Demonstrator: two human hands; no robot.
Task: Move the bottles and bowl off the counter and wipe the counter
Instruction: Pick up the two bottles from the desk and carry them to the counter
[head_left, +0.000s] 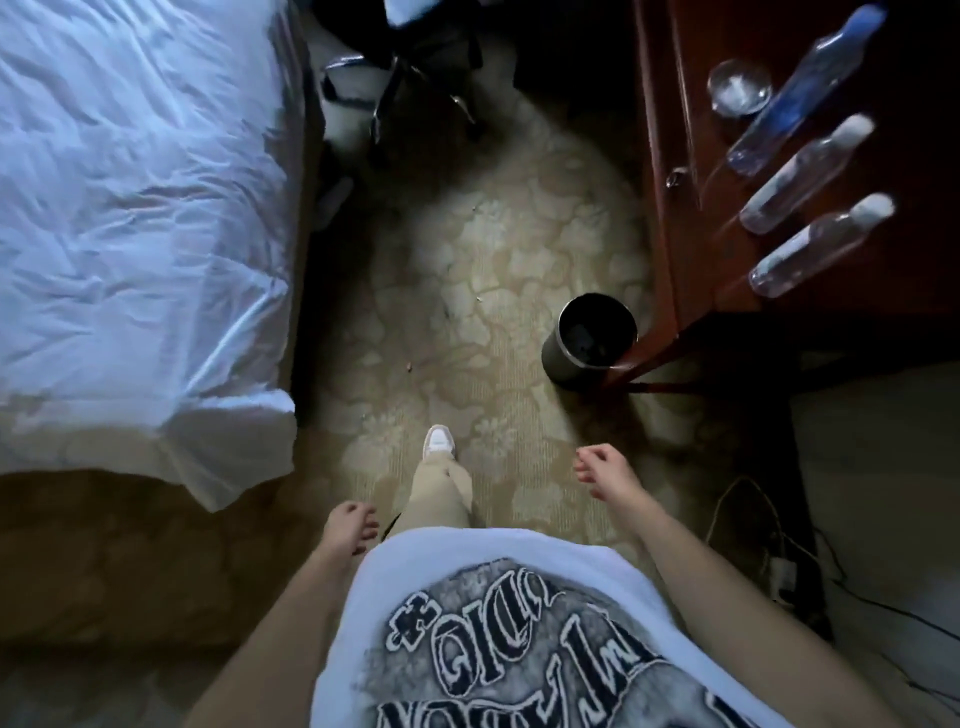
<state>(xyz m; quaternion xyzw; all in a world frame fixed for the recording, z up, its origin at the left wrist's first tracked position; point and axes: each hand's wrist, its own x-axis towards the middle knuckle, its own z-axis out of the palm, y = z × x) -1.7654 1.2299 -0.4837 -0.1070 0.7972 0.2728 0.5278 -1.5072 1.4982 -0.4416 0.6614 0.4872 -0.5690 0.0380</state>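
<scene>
Your left hand (349, 529) and right hand (602, 470) loosely curled, both empty, bottles (802, 179) and bowl (740, 87) on the counter (675, 171).

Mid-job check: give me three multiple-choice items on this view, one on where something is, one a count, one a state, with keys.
1. Where does the waste bin stand?
A. on the carpet by the counter's corner
B. on the bed
C. on the counter

2. How many bottles stand on the wooden counter?
A. one
B. three
C. five

3. What are the hands doing?
A. both holding bottles
B. one holding a cloth
C. both empty, low by the body

Key: 1 A, the bin sits on the floor beside the counter's near corner. 2 B, a blue-labelled bottle and two clear bottles stand by the glass bowl. 3 C, the left hand and right hand hold nothing.
</scene>
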